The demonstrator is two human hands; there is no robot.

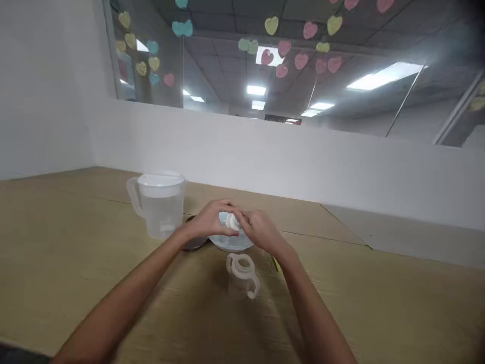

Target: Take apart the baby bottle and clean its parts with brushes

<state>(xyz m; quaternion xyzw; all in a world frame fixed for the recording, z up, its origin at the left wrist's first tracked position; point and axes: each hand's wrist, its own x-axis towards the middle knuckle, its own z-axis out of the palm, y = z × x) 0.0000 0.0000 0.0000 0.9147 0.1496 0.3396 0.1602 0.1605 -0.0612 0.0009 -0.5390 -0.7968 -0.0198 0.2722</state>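
My left hand (212, 220) and my right hand (259, 230) meet above a shallow whitish bowl (230, 244). Between them is a small white cap (232, 222) with a ridged round edge. The left thumb and fingers curve around its left side, while the right fingers pinch it from the right; part of it is hidden by them. Nearer to me stands a small translucent two-handled cup (242, 277), upright, with a round opening at its top and no hand on it.
At the left stands a clear lidded pitcher (161, 205) with a large handle. A dark-rimmed round item (195, 244) lies partly behind my left wrist. Something thin and yellow-green (276, 264) shows beside my right forearm. A white wall (242, 151) rises behind the wooden table (94, 263).
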